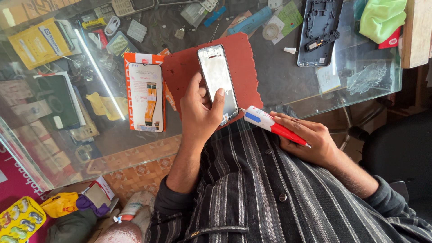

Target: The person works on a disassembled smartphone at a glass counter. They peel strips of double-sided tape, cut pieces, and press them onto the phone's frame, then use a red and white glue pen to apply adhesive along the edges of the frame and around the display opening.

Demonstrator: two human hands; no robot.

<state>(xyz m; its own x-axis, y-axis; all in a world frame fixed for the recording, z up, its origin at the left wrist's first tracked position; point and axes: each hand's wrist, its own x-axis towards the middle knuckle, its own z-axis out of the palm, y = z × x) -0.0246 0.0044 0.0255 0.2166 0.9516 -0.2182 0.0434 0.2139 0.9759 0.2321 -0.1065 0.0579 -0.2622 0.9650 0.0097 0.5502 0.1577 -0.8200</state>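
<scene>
- The phone frame (pixel 218 83) is best kept flat and steady on the red mat (pixel 243 67), at the near edge of the glass table (pixel 288 85), while the tube's nozzle is guided along its lower edge, judging by the nozzle's aim.
- The left hand (pixel 200 114) is partly closed around the frame's lower end, thumb on one side and fingers on the other.
- The right hand (pixel 310 139) is closed around a red-and-white adhesive tube (pixel 270 123), whose tip is held just beside the frame's bottom corner.

Bare glass counter (pixel 288 85) lies open beyond the right hand (pixel 315 141); left of the left hand (pixel 200 114), an orange screen box (pixel 145 92) blocks the way.
</scene>
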